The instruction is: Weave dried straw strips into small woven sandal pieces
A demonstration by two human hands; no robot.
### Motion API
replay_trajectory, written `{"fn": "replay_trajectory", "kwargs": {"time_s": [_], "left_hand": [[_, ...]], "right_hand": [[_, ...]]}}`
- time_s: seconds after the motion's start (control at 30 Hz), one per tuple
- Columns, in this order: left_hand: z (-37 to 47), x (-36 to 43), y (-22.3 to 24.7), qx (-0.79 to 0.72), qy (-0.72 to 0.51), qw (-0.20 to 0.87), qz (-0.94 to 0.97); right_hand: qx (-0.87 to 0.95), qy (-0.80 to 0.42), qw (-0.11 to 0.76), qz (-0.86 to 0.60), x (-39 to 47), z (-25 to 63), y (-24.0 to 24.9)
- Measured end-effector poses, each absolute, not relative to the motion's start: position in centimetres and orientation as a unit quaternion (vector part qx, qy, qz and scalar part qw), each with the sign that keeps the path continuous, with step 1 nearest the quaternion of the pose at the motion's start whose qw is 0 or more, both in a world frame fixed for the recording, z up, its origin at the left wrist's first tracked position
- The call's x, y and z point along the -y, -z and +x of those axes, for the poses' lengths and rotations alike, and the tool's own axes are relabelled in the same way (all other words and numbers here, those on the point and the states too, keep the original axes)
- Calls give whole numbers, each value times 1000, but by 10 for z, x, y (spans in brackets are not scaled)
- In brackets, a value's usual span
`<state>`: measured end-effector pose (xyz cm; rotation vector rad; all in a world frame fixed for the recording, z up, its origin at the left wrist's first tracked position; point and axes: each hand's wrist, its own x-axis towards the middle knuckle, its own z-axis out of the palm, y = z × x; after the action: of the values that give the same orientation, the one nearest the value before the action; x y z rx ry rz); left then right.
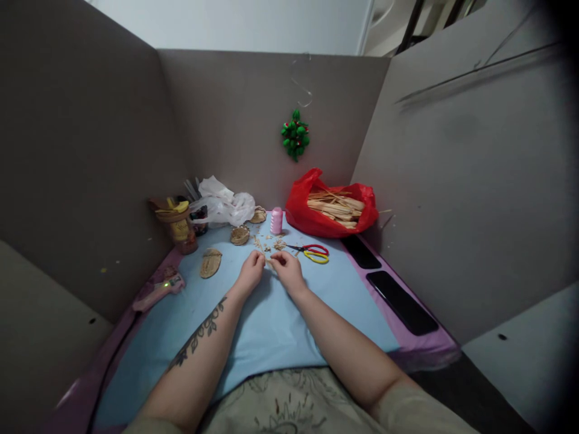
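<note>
Two hands meet in the head view above the blue-covered worktop, around its middle but nearer the far edge, with a thin pale strip between their fingertips. It looks dry and brittle, so a sharp bend or an uneven pull could split or snap it. It is also so short and fine that a slight loosening of either pinch could drop it among the loose scraps just beyond, where it would be hard to pick out. The scissors lie just beyond the right hand, their dark blades pointing in towards the scraps; a careless reach forward could meet the tips. Near the left edge, the pink glue gun shows a green light, so it may be hot, and a forearm catching its cord could drag it.

As for where the strip lies, it sits at the inner side of the left hand, by the thumb and forefinger, which are pressed together on it. The right hand has its fingers curled, thumb and forefinger apparently nipping the strip's other end; how firmly, I cannot tell. The woven oval rests apart from both, over towards the left edge.
</note>
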<state>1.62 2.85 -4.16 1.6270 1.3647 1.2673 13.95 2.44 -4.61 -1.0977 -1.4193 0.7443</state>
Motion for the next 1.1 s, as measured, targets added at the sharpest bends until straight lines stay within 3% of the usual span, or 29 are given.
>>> {"fn": "replay_trajectory", "kwargs": {"time_s": [0.17, 0.4, 0.5, 0.73, 0.97, 1.1], "left_hand": [[18, -26, 39, -548, -463, 245, 652], [15, -26, 39, -495, -486, 460, 554], [13, -29, 40, -482, -519, 460, 535], [14, -27, 37, -480, -542, 376, 578], [18, -25, 37, -462, -496, 342, 651], [17, -26, 36, -469, -467, 299, 687]], "right_hand": [[562, -366, 587, -454, -19, 139, 40], [769, -145, 450, -430, -3, 131, 38], [805, -110, 415, -409, -1, 129, 38], [722, -101, 535, -427, -7, 139, 32], [651, -365, 502, -437, -29, 147, 37], [659, -360, 492, -440, -30, 150, 34]]}}
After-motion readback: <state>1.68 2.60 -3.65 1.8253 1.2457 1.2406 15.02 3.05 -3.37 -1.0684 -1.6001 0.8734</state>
